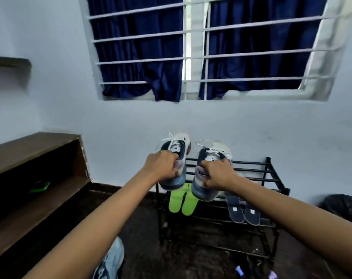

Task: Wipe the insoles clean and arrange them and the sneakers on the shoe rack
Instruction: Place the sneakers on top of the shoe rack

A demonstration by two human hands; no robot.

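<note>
In the head view, two sneakers are held in the air just above the top tier of the black shoe rack [251,171], which stands against the far wall. The left hand [164,168] has its fingers curled round the heel end of the left sneaker [180,147]. The right hand [218,175] clamps the heel end of the right sneaker [201,188] the same way. Both shoes tilt with their toes up and away, and their white laces hang loose.

Two pairs of insoles are already on the rack. The green insoles [183,202] slope down over its front bars, directly under the gap between the two shoes. The dark insoles [242,211] lie to the right and overhang the front in the same manner.

The main risk seems to be the green pair. If either heel comes down on them, they may be pushed forward and slide off the bars to the floor. The rack is only thin rails with open gaps, so a sneaker set down crooked could tip or lodge a heel between two rails. A loose lace might also catch on a bar.

Another sneaker [111,256] lies on the floor near the person, beside the wooden shelf [34,150] at left. Whether its mate is close by cannot be told.
</note>
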